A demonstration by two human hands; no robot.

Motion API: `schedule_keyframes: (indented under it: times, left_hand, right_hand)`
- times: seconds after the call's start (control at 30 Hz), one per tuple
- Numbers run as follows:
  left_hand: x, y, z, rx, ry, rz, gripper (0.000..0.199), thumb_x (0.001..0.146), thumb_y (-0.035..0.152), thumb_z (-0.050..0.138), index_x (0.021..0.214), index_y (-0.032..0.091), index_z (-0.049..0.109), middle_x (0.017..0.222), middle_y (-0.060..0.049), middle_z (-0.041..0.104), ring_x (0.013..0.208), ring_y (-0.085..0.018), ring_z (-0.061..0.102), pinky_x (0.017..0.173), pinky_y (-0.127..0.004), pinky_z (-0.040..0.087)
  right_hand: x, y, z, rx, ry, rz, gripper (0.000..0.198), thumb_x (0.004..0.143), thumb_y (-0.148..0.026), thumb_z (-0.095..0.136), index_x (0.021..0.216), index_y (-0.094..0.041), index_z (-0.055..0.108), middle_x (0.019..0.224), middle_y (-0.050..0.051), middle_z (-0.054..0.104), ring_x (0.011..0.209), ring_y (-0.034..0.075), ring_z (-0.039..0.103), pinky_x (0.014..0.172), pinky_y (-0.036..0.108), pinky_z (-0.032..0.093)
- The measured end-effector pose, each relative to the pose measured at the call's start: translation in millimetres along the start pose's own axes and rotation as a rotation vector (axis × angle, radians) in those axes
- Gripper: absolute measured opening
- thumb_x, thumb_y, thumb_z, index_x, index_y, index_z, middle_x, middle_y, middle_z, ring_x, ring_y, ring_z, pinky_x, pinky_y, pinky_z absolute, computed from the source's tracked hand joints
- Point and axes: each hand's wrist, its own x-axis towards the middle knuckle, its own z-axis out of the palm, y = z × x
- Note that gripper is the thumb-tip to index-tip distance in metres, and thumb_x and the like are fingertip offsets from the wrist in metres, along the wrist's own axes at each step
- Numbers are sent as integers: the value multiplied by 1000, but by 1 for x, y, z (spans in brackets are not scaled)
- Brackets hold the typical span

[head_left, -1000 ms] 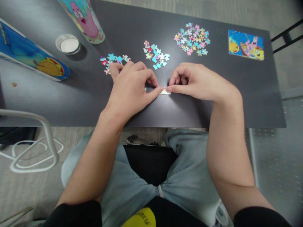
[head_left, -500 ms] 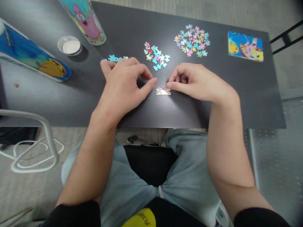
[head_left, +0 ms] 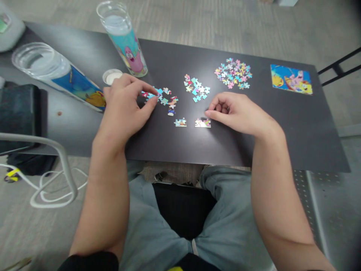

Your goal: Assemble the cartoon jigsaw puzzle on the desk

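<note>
My left hand [head_left: 126, 103] is over the left cluster of jigsaw pieces [head_left: 164, 101], thumb and forefinger slightly apart at its edge. My right hand [head_left: 237, 113] has curled fingers, with thumb and forefinger drawn together. Anything between those fingertips is too small to make out. Just below them lies a short strip of joined jigsaw pieces [head_left: 202, 123] with a straight lower edge. To its left is another small joined strip [head_left: 180, 122]. A middle cluster of pieces [head_left: 197, 89] lies beyond, between the hands.
A larger heap of pieces [head_left: 234, 73] and a cartoon picture card [head_left: 291, 79] lie on the dark table [head_left: 304, 128]. At the left stand a clear-topped tube [head_left: 128, 49], a blue tube [head_left: 76, 84] and a round white lid [head_left: 112, 76]. A grey metal tube frame [head_left: 66, 165] is nearby.
My left hand has moved left, away from the strip, to the left cluster, uncovering the other strip. My right hand keeps its place by its strip. The view has shifted.
</note>
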Motion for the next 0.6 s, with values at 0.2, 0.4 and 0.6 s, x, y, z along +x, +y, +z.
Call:
schedule_keyframes:
  times: [0.2, 0.4, 0.6]
  left_hand:
    - [-3, -2, 14, 18, -21, 104, 43, 108, 65, 79, 148, 51, 88, 146, -10, 77, 147, -46, 63, 131, -76, 48]
    - [-6, 0, 26, 35, -47, 112, 43, 113, 66, 80, 152, 49, 88, 160, -11, 77, 150, -44, 65, 131, -73, 50]
    - [-6, -8, 22, 26, -47, 81, 37, 119, 51, 73, 152, 44, 90, 159, -11, 78, 153, -45, 66, 135, -77, 47]
  right_hand:
    - [4, -10, 1, -36, -14, -7, 25, 101, -46, 99, 95, -36, 77, 92, 7, 77, 89, 36, 68, 82, 57, 55]
    - [11, -13, 10, -42, -38, -6, 18, 103, -40, 95, 101, -34, 78, 90, 8, 74, 87, 35, 68, 80, 54, 52]
    - [15, -4, 12, -17, -15, 5, 18, 109, -48, 90, 101, -35, 80, 91, 9, 73, 86, 34, 66, 78, 54, 49]
